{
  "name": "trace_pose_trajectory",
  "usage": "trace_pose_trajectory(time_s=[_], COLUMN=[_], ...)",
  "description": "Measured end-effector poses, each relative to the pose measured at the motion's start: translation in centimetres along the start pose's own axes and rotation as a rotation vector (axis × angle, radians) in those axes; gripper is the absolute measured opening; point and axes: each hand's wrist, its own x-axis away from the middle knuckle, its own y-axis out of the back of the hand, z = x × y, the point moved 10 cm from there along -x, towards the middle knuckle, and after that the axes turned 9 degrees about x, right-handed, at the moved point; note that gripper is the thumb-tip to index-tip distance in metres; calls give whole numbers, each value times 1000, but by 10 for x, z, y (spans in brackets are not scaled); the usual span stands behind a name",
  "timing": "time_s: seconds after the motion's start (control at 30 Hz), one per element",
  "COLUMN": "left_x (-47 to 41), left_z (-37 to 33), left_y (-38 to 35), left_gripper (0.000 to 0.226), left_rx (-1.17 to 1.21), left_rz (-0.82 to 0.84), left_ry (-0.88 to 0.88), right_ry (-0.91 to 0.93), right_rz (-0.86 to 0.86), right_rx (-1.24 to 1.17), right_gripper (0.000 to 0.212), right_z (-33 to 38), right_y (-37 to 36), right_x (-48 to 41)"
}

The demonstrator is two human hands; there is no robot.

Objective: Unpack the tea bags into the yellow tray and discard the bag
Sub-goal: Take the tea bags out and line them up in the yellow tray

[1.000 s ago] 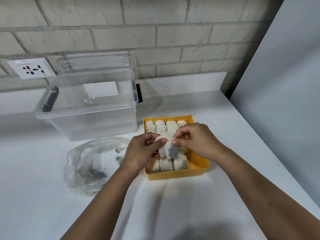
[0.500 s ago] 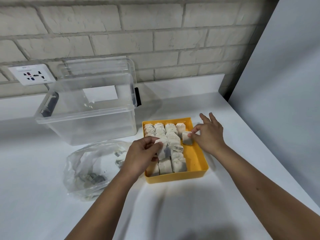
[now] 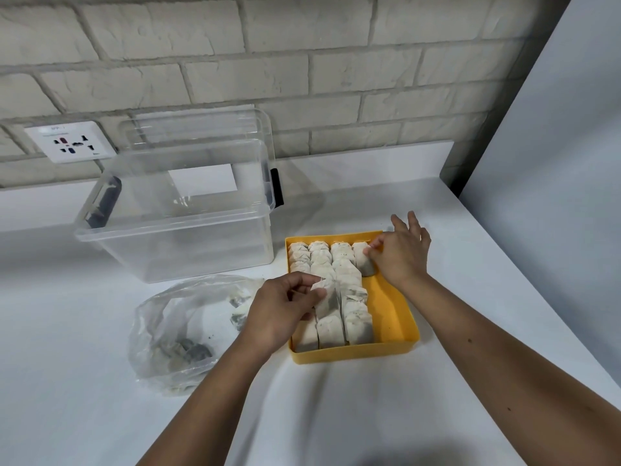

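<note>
Head view, left fingers [image 3: 297, 280] pinching tea bag [image 3: 331, 299]

The tray [image 3: 398, 317] is yellow, its tea bags [image 3: 349, 290] off-white with dark speckles. The bin [image 3: 174, 230] is clear with black latches.

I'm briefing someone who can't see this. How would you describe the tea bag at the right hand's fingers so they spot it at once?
On the counter, beside the clear bin, sits the yellow tray. In its far right corner the right hand pinches the tea bag. It alone starts a fourth column, with bare yellow floor nearer the camera; the other three columns run its length.
</note>
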Motion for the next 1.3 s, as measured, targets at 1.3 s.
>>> trace_pose_trajectory(time_s=[1.3], left_x=[2], left_z=[-5], left_y=[43], left_gripper=[25], left_rx=[-643], left_rz=[-241], left_ry=[-32], right_ry=[37], right_rz=[97], right_rx=[40], right_gripper=[27], right_z=[-6], right_y=[-1], right_x=[28])
